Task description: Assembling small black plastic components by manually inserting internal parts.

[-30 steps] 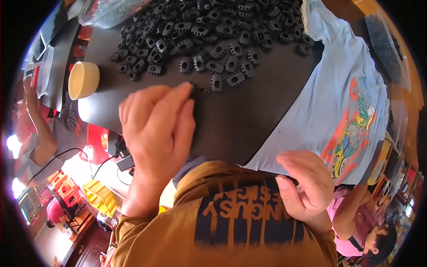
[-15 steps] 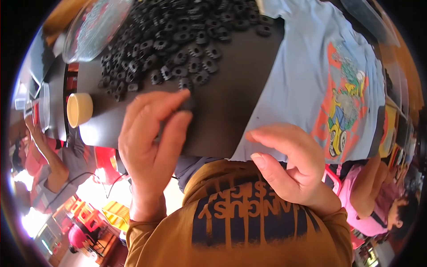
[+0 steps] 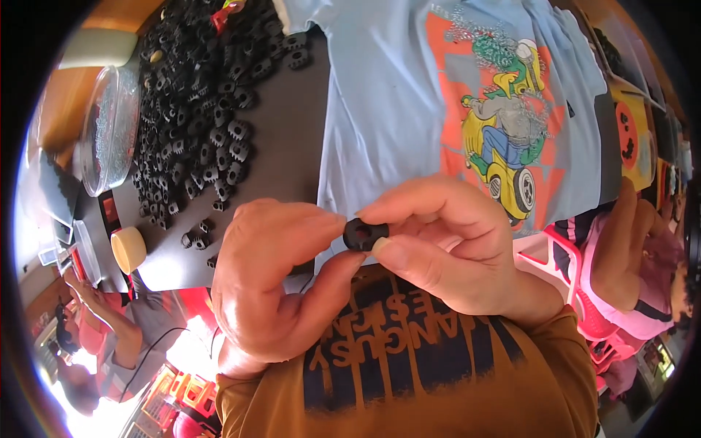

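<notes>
A small black plastic cord lock (image 3: 365, 235) with a round hole in its face is held above the table's near edge. My left hand (image 3: 274, 274) pinches its left end between thumb and forefinger. On the opposite end, the thumb and forefinger of my right hand (image 3: 453, 244) close as well, so both hands grip the one piece. Behind my left hand spreads a large pile of similar black pieces (image 3: 212, 95). Beyond my right hand lies a light blue T-shirt (image 3: 372, 95) with a colourful print, and small metal springs (image 3: 493, 51) are scattered over that print.
A clear plastic tub (image 3: 89, 146) of small springs stands at the far left. Nearer is a yellowish cup (image 3: 128, 250). A yellow tray (image 3: 642, 150) with black pieces lies at right. People sit at both sides, one in pink (image 3: 635, 274) by a red plastic chair (image 3: 580, 281).
My hands have come together from apart. My right hand now grips the black piece too. The view has shifted, so the pile appears further left and more of the shirt shows.
</notes>
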A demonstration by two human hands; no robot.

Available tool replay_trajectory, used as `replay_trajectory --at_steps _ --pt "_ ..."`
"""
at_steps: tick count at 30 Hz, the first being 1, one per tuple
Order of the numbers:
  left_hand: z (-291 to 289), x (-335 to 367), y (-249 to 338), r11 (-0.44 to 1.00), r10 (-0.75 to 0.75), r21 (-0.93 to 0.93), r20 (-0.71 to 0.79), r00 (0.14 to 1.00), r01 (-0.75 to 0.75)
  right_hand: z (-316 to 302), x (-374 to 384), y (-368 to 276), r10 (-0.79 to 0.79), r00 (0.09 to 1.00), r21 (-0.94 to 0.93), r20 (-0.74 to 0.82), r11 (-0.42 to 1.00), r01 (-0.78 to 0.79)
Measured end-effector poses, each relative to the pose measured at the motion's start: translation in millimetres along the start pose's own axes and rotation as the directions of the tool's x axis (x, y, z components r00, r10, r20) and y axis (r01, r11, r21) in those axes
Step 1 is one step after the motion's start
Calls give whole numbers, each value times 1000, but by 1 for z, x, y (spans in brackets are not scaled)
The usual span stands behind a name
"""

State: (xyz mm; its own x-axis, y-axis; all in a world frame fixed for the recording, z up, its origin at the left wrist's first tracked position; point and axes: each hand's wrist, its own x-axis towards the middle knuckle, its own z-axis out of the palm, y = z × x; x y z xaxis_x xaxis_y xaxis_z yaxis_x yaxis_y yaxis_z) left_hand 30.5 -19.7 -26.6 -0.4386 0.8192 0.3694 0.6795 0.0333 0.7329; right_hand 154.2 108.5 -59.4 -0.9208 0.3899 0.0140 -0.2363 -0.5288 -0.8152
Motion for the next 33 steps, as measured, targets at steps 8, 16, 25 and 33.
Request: replay_trajectory --at_steps 8,16,25,33 --pt "2 13 9 993 102 39 106 989 -107 -16 -1 6 -77 994 -180 80 980 90" --pt "2 26 15 994 111 -19 136 985 -110 -20 -4 7 -200 974 -325 107 919 225" --pt "48 87 7 937 259 108 424 867 -333 -22 -10 21 -282 939 -384 196 859 338" --pt "51 96 -13 828 186 354 558 809 -434 -30 -11 15 -213 926 -274 312 913 302"
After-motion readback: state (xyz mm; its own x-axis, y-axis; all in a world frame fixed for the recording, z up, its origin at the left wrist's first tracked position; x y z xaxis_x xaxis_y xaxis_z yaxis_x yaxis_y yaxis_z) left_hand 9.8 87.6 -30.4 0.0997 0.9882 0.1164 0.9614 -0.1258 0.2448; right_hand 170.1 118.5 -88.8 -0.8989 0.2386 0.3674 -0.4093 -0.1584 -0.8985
